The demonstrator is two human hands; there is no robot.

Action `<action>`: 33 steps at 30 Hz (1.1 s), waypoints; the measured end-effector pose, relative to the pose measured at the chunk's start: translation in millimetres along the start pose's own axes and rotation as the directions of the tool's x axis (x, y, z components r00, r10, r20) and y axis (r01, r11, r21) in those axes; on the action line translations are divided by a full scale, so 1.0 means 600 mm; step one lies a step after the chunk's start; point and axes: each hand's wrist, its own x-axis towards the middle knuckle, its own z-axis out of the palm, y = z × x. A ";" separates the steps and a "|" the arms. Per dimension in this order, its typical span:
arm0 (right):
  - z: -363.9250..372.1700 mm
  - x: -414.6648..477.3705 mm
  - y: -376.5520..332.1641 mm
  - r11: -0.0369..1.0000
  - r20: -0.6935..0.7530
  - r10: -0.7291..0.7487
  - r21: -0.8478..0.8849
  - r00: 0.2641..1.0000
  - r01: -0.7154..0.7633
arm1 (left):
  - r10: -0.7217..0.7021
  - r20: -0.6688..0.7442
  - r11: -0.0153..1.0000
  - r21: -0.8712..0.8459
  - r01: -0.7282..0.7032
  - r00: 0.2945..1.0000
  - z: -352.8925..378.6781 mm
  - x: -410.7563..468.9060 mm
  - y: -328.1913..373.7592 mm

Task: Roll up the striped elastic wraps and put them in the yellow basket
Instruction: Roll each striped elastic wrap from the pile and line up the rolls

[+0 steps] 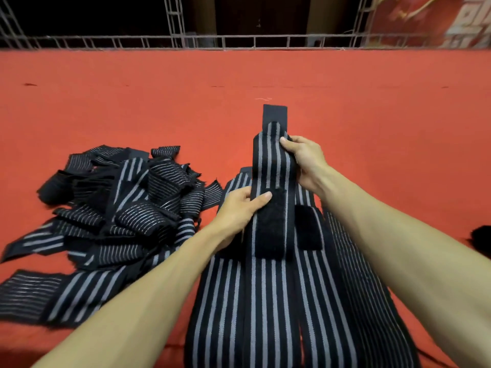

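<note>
Your two bare forearms reach forward over a red cloth surface point(372, 115). Between your hands lies one striped elastic wrap point(271, 166), black with pale grey stripes. Its long axis runs straight away from you, near to far, directly ahead of your body.

Your left hand point(240, 208) pinches the wrap's left edge, thumb laid across the top just at the far end of a fuzzy black fastening patch point(269, 224). Your right hand point(308, 162) sits farther away, its fingers curled round the wrap's right edge. Beyond it, the wrap ends in a plain black tab point(275, 114) lying flat on the cloth. So the left hand is the nearer to you, and the right is closer to the far tip. Rolling would likely run along this near-far line.

Under the held wrap, more flat wraps point(220, 301) lie side by side, pointing the same way. To the left, a loose pile of wraps point(119, 205) lies tangled, near your left forearm.

The yellow basket is not in view. A metal railing point(239, 41) crosses the far edge.
</note>
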 end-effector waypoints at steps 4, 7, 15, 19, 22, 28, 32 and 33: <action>0.021 0.002 -0.007 0.999 -0.068 0.017 -0.045 0.998 -0.020 | -0.011 -0.070 0.998 -0.070 0.006 0.998 -0.041 -0.011 0.017; 0.033 0.015 0.001 0.990 -0.048 0.050 -0.128 0.998 -0.055 | -0.031 -0.090 0.999 -0.024 0.029 0.995 -0.078 -0.018 0.020; 0.062 0.059 0.099 0.939 -0.044 0.162 -0.301 0.986 -0.168 | -0.128 -0.198 0.949 0.261 0.178 0.972 -0.124 0.029 -0.040; 0.056 0.087 0.161 0.922 -0.116 0.168 -0.334 0.979 -0.197 | -0.111 -0.251 0.943 0.279 0.182 0.962 -0.124 0.070 -0.069; 0.054 0.101 0.183 0.940 -0.147 0.184 -0.262 0.972 -0.218 | -0.038 -0.334 0.937 0.317 0.150 0.942 -0.126 0.106 -0.075; 0.053 0.126 0.206 0.931 -0.297 0.123 -0.296 0.947 -0.214 | 0.044 -0.217 0.810 0.579 0.092 0.975 -0.117 0.180 -0.088; 0.056 0.127 0.210 0.919 -0.314 0.098 -0.337 0.944 -0.207 | 0.061 -0.231 0.761 0.640 0.104 0.971 -0.109 0.204 -0.099; 0.056 0.127 0.213 0.913 -0.305 0.089 -0.355 0.948 -0.200 | 0.060 -0.260 0.757 0.641 0.126 0.964 -0.110 0.206 -0.100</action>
